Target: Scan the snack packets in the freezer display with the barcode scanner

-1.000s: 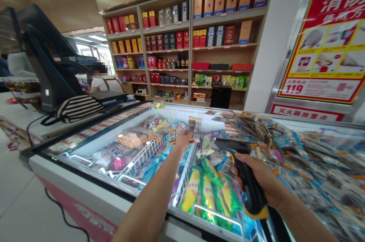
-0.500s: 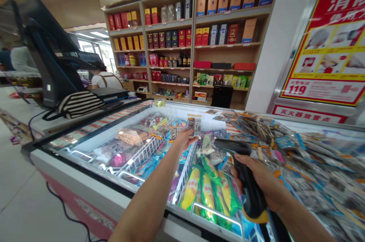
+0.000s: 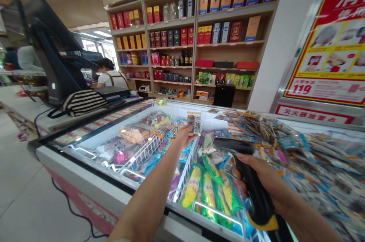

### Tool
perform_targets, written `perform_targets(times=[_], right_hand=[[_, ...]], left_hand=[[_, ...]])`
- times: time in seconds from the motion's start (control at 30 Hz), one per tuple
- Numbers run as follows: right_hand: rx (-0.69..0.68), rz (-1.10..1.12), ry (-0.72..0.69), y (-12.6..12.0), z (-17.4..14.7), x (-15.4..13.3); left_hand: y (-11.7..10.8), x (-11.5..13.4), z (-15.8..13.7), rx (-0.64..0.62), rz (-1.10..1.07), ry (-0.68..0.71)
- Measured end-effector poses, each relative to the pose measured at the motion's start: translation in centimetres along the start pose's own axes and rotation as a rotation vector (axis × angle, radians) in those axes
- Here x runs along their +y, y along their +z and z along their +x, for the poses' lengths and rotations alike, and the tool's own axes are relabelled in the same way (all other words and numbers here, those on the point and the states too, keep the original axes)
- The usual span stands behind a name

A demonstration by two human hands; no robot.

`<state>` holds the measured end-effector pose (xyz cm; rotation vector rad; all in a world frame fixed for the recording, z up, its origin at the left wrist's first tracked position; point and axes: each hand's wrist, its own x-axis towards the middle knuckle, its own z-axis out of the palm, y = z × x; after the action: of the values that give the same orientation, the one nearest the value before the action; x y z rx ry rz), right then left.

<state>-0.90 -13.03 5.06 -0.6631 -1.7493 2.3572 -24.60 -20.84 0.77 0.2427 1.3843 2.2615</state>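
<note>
My left hand (image 3: 184, 135) pinches a small clear snack packet (image 3: 194, 122) with dark contents, held over the chest freezer (image 3: 114, 200). In my right hand (image 3: 264, 175) is a black and yellow barcode scanner (image 3: 253, 185), its head pointing left toward the packet. The fingers wrap round the scanner's handle; the trigger is partly hidden. Under the glass, green bags of corn (image 3: 209, 194) lie in a white wire basket, below and left of the scanner. To the right of my right hand spreads a large heap of small snack packets (image 3: 308, 169).
A black checkout screen (image 3: 51, 51) and a striped pouch (image 3: 84, 103) stand on the left counter. Behind it is a person in a white top (image 3: 112, 79). Shelves (image 3: 171, 48) of boxes and bottles line the back; a red and yellow fire poster (image 3: 327, 63) hangs at right.
The view has swung slightly left, so the surroundings sit a little further right. Both hands keep their holds, the packet and scanner staying nearly in place.
</note>
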Motion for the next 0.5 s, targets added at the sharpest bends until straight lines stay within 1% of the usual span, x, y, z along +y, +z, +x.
perform_targets(times=[0.1, 0.17, 0.23, 0.33, 0.37, 0.43, 0.5], right_hand=[[0.008, -0.018, 0.019, -0.5, 0.3, -0.6], [0.034, -0.018, 0.009, -1.2, 0.5, -1.0], [0.072, -0.019, 0.001, -2.1, 0.7, -1.3], [0.142, 0.000, -0.013, -3.5, 0.9, -1.8], [0.159, 0.007, -0.005, -3.9, 0.9, -2.0], [0.175, 0.014, 0.023, -4.6, 0.8, -2.4], [0.191, 0.027, 0.033, -5.2, 0.6, -2.8]], left_hand=[[0.0, 0.2, 0.2, -0.022, -0.010, -0.012], [-0.3, 0.3, 0.4, 0.000, 0.114, 0.023], [-0.7, 0.4, 0.6, 0.077, 0.380, 0.096], [-1.7, 0.8, 0.8, 0.266, 0.900, 0.249], [-2.1, 1.0, 0.8, 0.325, 1.040, 0.285], [-2.9, 1.4, 0.7, 0.415, 1.229, 0.319], [-3.8, 1.9, 0.5, 0.476, 1.323, 0.326]])
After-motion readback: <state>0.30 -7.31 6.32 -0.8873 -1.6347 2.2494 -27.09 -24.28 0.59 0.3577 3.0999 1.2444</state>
